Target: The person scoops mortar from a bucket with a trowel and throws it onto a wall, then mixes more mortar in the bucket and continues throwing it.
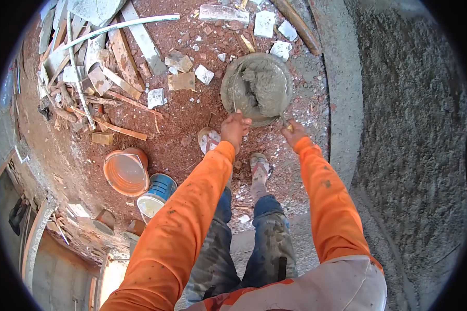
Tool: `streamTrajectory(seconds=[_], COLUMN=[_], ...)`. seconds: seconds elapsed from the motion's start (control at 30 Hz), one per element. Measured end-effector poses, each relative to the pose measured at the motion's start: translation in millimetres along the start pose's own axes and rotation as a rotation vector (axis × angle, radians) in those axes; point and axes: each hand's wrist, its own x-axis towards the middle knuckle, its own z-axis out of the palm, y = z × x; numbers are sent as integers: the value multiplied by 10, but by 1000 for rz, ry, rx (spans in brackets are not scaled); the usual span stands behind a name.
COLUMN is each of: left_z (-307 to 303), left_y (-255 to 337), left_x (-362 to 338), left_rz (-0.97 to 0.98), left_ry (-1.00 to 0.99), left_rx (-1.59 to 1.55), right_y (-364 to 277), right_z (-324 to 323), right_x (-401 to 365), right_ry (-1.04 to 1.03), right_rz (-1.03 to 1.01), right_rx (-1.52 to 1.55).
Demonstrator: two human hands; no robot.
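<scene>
A round bucket (227,98) of wet grey mortar (271,88) stands on the ground ahead of me, its rim smeared with mortar. My left hand (235,129) is at the near left of the rim, fingers curled around what looks like the bucket's thin wire handle (234,97). At the near right of the rim, my right hand (294,132) grips a trowel by its yellowish handle (290,127). Its blade is mostly hidden against the bucket. Both orange sleeves are spotted with mortar.
An orange bucket (125,173) and a blue-and-white bucket (161,191) stand at left. Scrap wood (124,59) and a white pipe (145,19) lie farther up. Broken blocks (265,24) and a pole (297,27) lie beyond the mortar. Rough grey concrete (410,129) spreads along the right, past a kerb (344,103).
</scene>
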Motion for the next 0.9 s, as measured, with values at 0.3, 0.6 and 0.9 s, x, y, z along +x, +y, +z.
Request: streamTrajectory(seconds=[0.3, 0.6, 0.9], left_z=[-7, -923, 221], left_y=[14, -1152, -462], left_x=[11, -199, -3610], left_rz=[-70, 611, 256], left_ry=[-34, 264, 285], left_rx=[-55, 913, 1212], right_y=[-37, -308, -1909], right_z=[-37, -1621, -5423], right_x=[150, -263, -1993], right_ry=[-68, 88, 717], right_rz=[111, -14, -124], right_rx=[-160, -337, -481])
